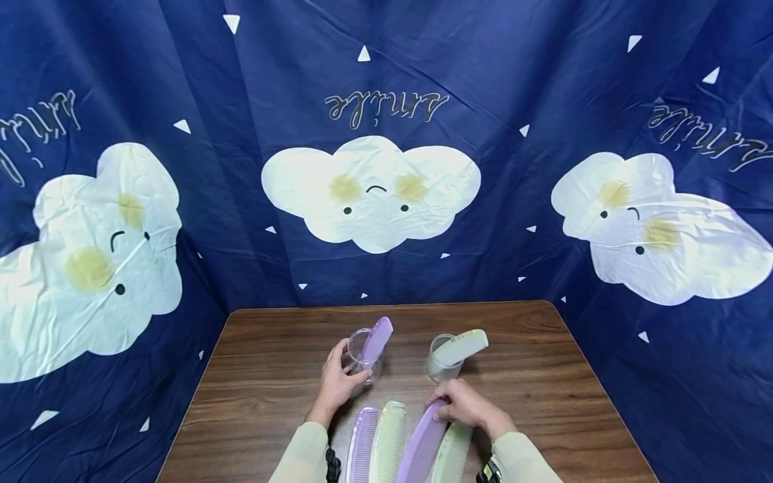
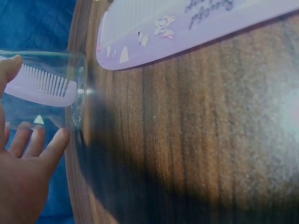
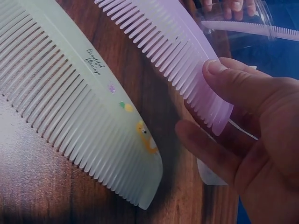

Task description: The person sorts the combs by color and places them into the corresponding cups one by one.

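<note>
My left hand (image 1: 338, 384) holds a clear cup (image 1: 356, 367), fingers along its left side and thumb at the front. A purple comb (image 1: 378, 337) leans inside that cup, its upper end above the rim. With thumb and fingers, my right hand (image 1: 466, 404) pinches the far end of another purple comb (image 1: 421, 446); the right wrist view shows the thumb on the comb's end (image 3: 219, 109). Beside it lies a pale green comb (image 3: 110, 112) printed with small pictures. Further left are a second green comb (image 1: 388, 439) and a purple comb (image 1: 362, 443).
A second clear cup (image 1: 436, 369), with a green comb (image 1: 464, 346) leaning to the right in it, stands beyond my right hand. The brown wooden table (image 1: 253, 376) ends at a blue curtain (image 1: 241, 201) printed with clouds.
</note>
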{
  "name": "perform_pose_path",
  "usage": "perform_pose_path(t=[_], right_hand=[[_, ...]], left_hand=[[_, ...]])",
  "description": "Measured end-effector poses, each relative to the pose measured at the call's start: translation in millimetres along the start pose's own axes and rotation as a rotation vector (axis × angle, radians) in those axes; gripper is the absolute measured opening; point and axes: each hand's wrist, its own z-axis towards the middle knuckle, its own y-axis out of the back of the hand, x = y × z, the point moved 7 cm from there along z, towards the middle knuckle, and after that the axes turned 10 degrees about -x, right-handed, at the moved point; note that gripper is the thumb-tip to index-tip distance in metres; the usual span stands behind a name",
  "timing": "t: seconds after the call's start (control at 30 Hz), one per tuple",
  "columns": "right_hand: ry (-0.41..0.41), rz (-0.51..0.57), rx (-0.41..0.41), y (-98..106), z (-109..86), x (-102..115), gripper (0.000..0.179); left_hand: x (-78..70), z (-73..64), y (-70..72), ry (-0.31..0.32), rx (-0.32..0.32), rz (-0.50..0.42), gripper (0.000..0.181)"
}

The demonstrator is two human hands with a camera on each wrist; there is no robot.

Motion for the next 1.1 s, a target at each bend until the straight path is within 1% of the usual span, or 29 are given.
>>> perform_pose_path(t=[0.4, 0.67, 0.77, 0.9, 1.03, 1.1], right_hand=[[-0.002, 0.057, -0.024, 13, 2.1, 9, 0.021], [-0.060, 0.131, -0.009, 19, 2.0, 14, 0.018], [-0.041, 0.129, -0.016, 20, 1.9, 16, 0.017], [0.009, 0.124, -0.028, 22, 0.9, 21, 0.016], [0.041, 0.140, -0.032, 26, -1.1, 26, 0.015], [0.042, 0.163, -0.030, 28, -2.0, 28, 0.015]], left_hand=[[-1.9, 2.6, -0.2, -0.031, -0.011, -0.008, 0.087], [-2.0, 4.3, -0.5, -0.027, -0.004, -0.020, 0.088], [-2.4, 3.5, 0.3, -0.027, -0.003, -0.016, 0.088], [-1.5, 1.1, 1.5, -0.017, -0.001, -0.013, 0.087], [-1.9, -0.4, 1.5, -0.009, 0.003, -0.024, 0.086], [-1.6, -0.4, 1.2, -0.015, 0.004, -0.018, 0.086]])
